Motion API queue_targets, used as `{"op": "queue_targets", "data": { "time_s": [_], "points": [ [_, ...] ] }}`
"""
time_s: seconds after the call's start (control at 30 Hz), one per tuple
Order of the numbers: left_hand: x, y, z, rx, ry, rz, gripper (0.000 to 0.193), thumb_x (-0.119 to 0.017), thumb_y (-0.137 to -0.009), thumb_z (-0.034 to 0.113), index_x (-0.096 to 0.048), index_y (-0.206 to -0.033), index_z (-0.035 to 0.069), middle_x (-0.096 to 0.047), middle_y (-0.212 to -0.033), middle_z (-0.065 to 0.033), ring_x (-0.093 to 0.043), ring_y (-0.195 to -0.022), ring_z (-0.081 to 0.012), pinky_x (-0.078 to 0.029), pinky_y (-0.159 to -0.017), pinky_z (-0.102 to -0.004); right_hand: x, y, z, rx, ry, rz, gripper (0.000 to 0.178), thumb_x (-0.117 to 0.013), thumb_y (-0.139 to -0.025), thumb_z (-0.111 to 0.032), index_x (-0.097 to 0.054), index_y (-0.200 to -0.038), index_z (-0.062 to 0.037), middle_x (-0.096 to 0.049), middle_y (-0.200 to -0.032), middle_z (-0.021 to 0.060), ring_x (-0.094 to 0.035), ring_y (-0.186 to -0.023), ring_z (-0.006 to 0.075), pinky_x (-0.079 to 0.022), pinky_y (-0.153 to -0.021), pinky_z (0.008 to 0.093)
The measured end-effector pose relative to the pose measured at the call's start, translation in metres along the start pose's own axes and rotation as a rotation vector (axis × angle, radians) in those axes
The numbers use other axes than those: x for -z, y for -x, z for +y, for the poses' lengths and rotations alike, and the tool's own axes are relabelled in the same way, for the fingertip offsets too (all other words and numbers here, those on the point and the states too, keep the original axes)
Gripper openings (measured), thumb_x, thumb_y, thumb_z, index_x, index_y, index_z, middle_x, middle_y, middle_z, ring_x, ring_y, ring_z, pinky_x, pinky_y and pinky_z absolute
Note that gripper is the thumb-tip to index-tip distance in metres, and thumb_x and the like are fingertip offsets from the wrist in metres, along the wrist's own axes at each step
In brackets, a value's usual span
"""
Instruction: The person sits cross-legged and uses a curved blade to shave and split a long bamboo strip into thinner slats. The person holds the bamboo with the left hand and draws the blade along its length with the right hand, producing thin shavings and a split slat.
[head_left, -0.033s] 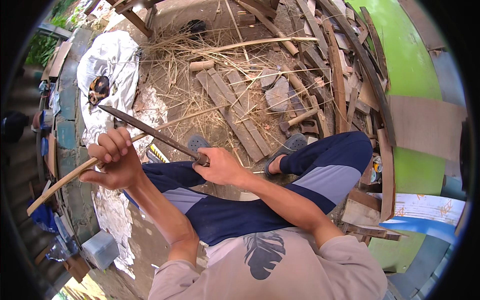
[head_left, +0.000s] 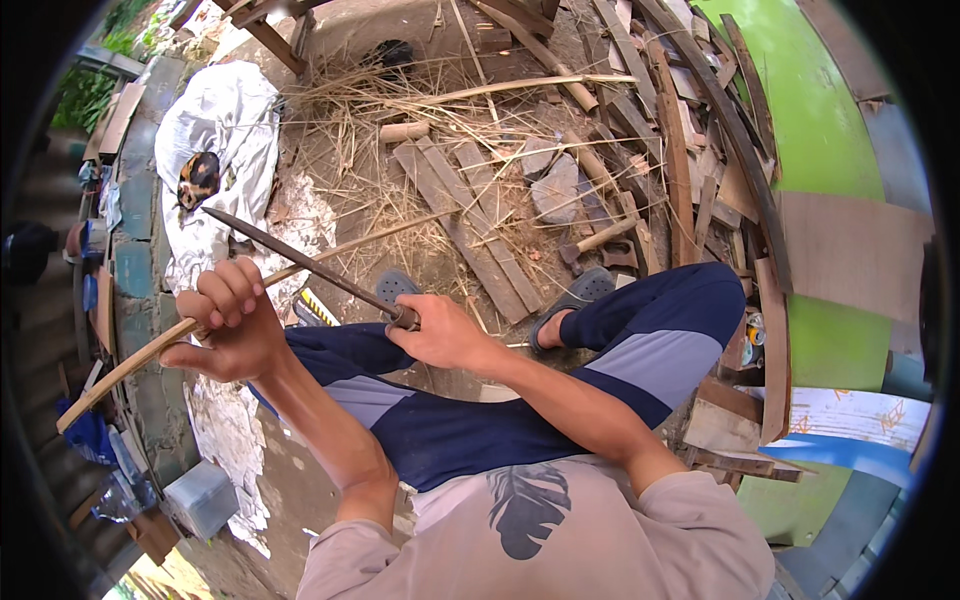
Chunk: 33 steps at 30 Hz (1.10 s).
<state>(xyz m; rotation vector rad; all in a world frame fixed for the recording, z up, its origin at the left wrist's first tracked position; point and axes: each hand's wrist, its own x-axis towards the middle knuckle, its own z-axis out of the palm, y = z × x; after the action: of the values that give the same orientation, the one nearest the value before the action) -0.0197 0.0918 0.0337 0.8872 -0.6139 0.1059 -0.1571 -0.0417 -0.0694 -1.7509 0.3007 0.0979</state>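
My left hand (head_left: 229, 318) is closed around a long, thin bamboo strip (head_left: 120, 376). The strip slants from the lower left up to the right, its far end reaching over the littered ground. In my right hand (head_left: 447, 331) is a long knife (head_left: 290, 253), gripped by its handle in front of my lap. Its dark, narrow blade points up and to the left, crossing the strip just right of my left hand. Whether the edge touches the strip, I cannot tell.
Flat boards (head_left: 470, 225), shavings and grey stones (head_left: 556, 190) lie before my feet. A hammer (head_left: 598, 240) rests near my right shoe. Scrap wood (head_left: 680, 150) is piled at the right. A cat (head_left: 198, 180) lies on white cloth (head_left: 225, 110); a clear plastic box (head_left: 202, 498) stands lower left.
The knife's tip has shifted very slightly to the right and up. The bamboo strip's near end has shifted a little. Both hands keep their grip.
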Motion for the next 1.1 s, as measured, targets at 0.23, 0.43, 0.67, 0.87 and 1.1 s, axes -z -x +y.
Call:
{"op": "queue_targets", "data": {
  "time_s": [0.23,0.43,0.67,0.87,1.1],
  "points": [
    [0.010,0.008,-0.005,-0.170,-0.045,0.081,0.064,-0.025,-0.085,0.075,-0.030,-0.065,0.015,-0.024,-0.053,0.0032,-0.022,-0.048,-0.0110,-0.025,-0.049,-0.0270,0.003,-0.009,0.032,-0.133,-0.068,0.058,0.028,-0.064,-0.076,-0.026,-0.064,-0.084,0.0013,-0.062,-0.070,0.0206,-0.062,-0.068,0.0347,-0.047,-0.063,0.0397],
    [-0.002,0.013,-0.028,-0.261,-0.154,0.121,0.066,-0.018,-0.088,0.073,-0.031,-0.064,0.013,-0.025,-0.052,0.0014,-0.024,-0.048,-0.0122,-0.027,-0.049,-0.0280,0.017,-0.020,0.031,-0.116,0.051,0.072,0.032,-0.066,-0.079,-0.031,-0.066,-0.087,0.0002,-0.063,-0.064,0.0154,-0.059,-0.058,0.0252,-0.045,-0.058,0.0362],
    [-0.003,0.019,-0.047,-0.300,-0.255,0.205,0.067,-0.017,-0.089,0.072,-0.031,-0.063,0.011,-0.025,-0.049,0.0010,-0.023,-0.044,-0.0122,-0.026,-0.044,-0.0270,0.007,-0.010,-0.009,-0.094,0.054,0.035,0.026,-0.064,-0.078,-0.025,-0.065,-0.081,0.0003,-0.060,-0.062,0.0201,-0.059,-0.060,0.0364,-0.046,-0.057,0.0411],
    [0.001,0.021,-0.046,-0.300,-0.216,0.171,0.068,-0.018,-0.088,0.072,-0.030,-0.062,0.011,-0.024,-0.047,0.0009,-0.021,-0.043,-0.0122,-0.022,-0.042,-0.0274,-0.002,-0.009,-0.016,-0.014,0.075,0.102,0.021,-0.062,-0.075,-0.021,-0.063,-0.077,-0.0003,-0.059,-0.063,0.0237,-0.060,-0.065,0.0422,-0.048,-0.059,0.0453],
    [0.000,0.020,-0.047,-0.296,-0.224,0.200,0.068,-0.019,-0.088,0.073,-0.030,-0.061,0.011,-0.022,-0.047,0.0014,-0.020,-0.043,-0.0120,-0.021,-0.042,-0.0269,0.005,-0.011,-0.010,-0.062,0.204,0.129,0.020,-0.063,-0.073,-0.023,-0.064,-0.076,-0.0029,-0.061,-0.066,0.0236,-0.061,-0.068,0.0431,-0.050,-0.064,0.0470]
  ]
}}
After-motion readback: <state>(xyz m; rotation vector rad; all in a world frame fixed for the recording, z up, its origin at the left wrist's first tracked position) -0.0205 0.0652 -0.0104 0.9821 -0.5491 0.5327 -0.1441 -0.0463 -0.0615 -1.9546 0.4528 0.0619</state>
